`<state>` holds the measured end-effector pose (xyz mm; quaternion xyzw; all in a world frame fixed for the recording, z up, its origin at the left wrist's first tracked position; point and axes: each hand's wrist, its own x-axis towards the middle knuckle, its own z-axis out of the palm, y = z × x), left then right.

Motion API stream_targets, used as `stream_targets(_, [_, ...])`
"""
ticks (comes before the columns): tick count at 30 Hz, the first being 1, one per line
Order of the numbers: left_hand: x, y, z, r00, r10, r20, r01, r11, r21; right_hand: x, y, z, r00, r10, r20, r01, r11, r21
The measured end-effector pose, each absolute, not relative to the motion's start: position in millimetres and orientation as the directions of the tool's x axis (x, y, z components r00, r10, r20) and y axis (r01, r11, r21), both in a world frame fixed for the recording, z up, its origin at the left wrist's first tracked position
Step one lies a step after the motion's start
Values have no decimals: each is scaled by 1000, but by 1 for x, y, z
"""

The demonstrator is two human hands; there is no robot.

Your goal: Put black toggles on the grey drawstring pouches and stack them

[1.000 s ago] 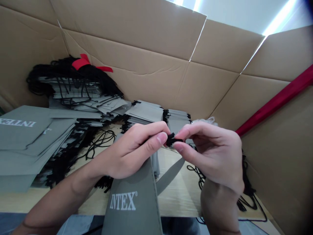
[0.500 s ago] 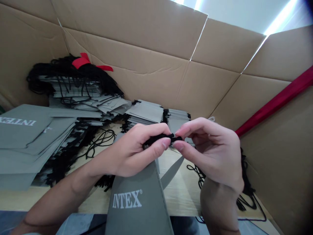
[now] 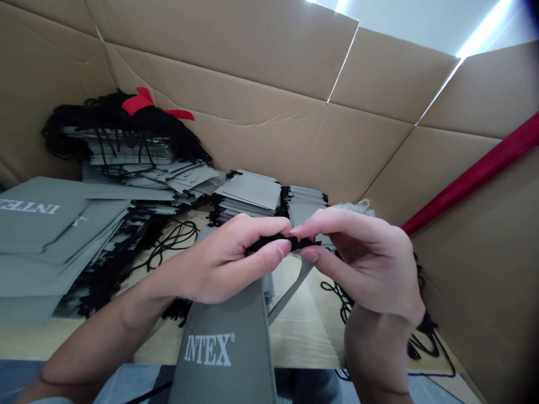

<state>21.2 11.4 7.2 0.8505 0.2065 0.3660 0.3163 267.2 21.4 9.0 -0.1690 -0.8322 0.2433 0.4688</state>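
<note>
A bunched black cord is pinched between the thumb and fingers of my left hand. Facing it from the right, my right hand has its thumb and index fingertip at the cord's right end, closed on it. Below my left hand hangs a grey sheet printed INTEX, its lower part past the table's front edge. A narrow grey flap or strip slants from beneath the hands. The exact shape of the cord is partly hidden by my fingers.
Large grey INTEX sheets lie at left. Behind them a stack carries black cords with a red strip. Smaller grey stacks stand at centre back. Loose black cords lie at right. Cardboard walls surround the table.
The hanging INTEX sheet has swung slightly left. My right fingertips have shifted along the cord, the index finger now closer to my left hand. A clear plastic piece shows more behind my right hand.
</note>
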Motion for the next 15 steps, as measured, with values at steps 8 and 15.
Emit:
stream_targets(8, [20,11,6,649,590,481,166,-727,667,267,20,11,-494,498,712,58,837,-545])
stream_targets(15, [21,7,6,642,602,476,167,-715,679,267,19,10,-491,508,708,72,834,-548])
